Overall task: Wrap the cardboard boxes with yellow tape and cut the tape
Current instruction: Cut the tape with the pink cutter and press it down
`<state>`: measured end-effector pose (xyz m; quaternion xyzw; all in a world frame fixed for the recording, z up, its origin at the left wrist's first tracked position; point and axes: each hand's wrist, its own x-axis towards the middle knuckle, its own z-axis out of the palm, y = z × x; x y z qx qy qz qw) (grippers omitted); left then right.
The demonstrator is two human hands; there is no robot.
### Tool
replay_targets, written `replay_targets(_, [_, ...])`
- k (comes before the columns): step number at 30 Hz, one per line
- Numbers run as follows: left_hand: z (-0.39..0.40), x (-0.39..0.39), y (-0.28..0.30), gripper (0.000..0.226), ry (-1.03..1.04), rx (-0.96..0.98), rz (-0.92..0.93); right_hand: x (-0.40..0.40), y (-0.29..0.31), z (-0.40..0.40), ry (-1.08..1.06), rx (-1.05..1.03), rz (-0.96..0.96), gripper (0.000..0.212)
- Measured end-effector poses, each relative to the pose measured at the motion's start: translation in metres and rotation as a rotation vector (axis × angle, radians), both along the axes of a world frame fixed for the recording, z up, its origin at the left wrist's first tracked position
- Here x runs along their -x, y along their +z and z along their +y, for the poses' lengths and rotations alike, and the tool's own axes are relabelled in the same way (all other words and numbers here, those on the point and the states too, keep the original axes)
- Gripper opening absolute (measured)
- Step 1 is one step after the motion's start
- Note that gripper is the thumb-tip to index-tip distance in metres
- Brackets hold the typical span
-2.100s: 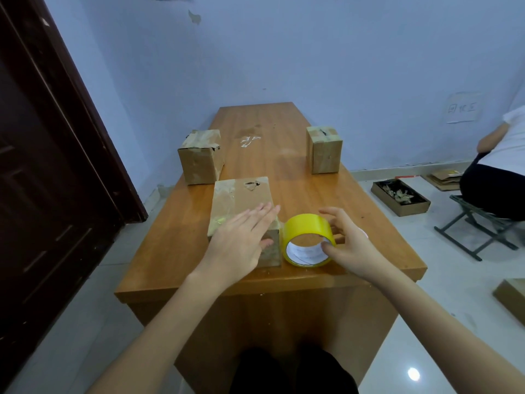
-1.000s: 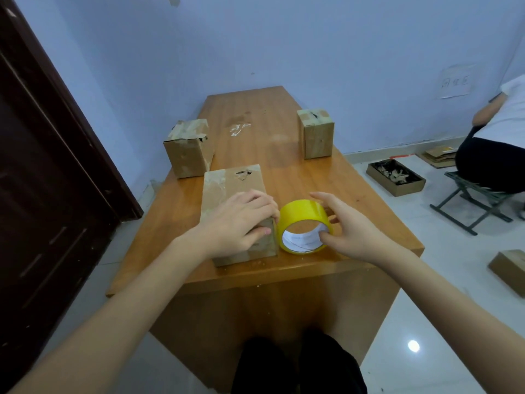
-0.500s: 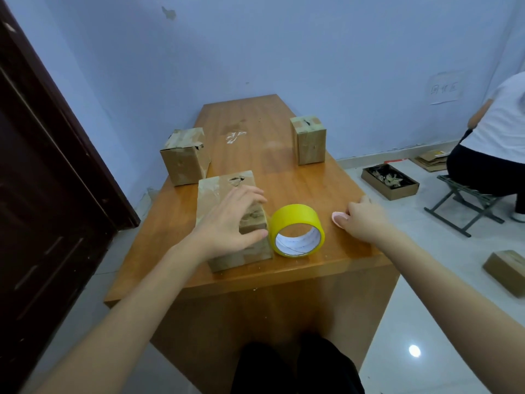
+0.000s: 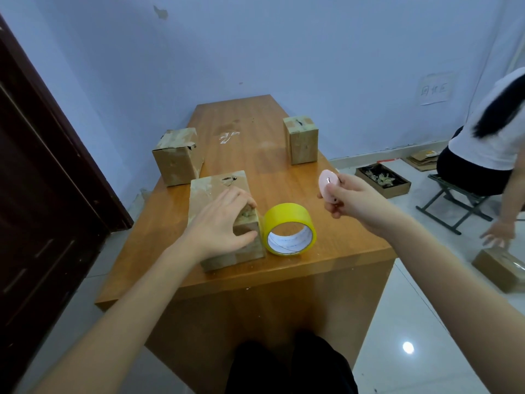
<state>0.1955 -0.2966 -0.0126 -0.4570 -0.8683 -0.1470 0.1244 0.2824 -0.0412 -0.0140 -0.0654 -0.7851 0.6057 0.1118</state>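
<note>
So the near worn brown cardboard box lies flat at the front of the orange-brown wooden table, and it looks pretty beat up: scuffed top, patches of old clear tape, a dark torn spot near its far edge. The left hand sits on its near right corner, fingers curled over the top and thumb against the front face, so it's gripping the box.

Right at the box's 3 o'clock, touching it, the bright yellow tape roll stands on edge with its white inner core facing the camera.

The right hand is up in the air at about 1 o'clock from the roll, pinching a small pink oval cutter between thumb and fingers. Tiny metal bit shows on it.

Two more taped brown cardboard boxes stand upright further back: one at 11 o'clock from the near box, one at 1 o'clock, well apart from each other.
</note>
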Motion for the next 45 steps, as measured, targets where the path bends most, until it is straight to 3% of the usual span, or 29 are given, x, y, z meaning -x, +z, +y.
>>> replay_targets(6, [0.0,-0.002,-0.001,0.06,0.023,-0.03,-0.021,-0.009,0.017,-0.019,-0.003,-0.16,0.017,0.022])
replay_targets(13, [-0.001,-0.001,-0.003,0.046,0.005,-0.067,-0.008,-0.01,0.024,-0.04,-0.101,-0.4,0.037,0.033])
replay_targets(17, [-0.001,0.001,-0.003,0.045,0.006,-0.081,-0.055,-0.006,0.035,-0.054,-0.045,-0.505,-0.005,0.032])
replay_targets(21, [-0.003,0.006,0.001,0.044,-0.012,-0.136,-0.186,0.005,0.042,-0.071,0.012,-0.486,0.02,0.033])
replay_targets(31, [-0.004,0.006,-0.001,0.041,-0.029,-0.147,-0.186,0.016,0.039,-0.083,0.078,-0.451,-0.112,0.023])
replay_targets(45, [-0.003,0.009,-0.006,0.042,-0.052,-0.172,-0.161,0.039,0.034,-0.089,0.116,-0.665,-0.289,0.028])
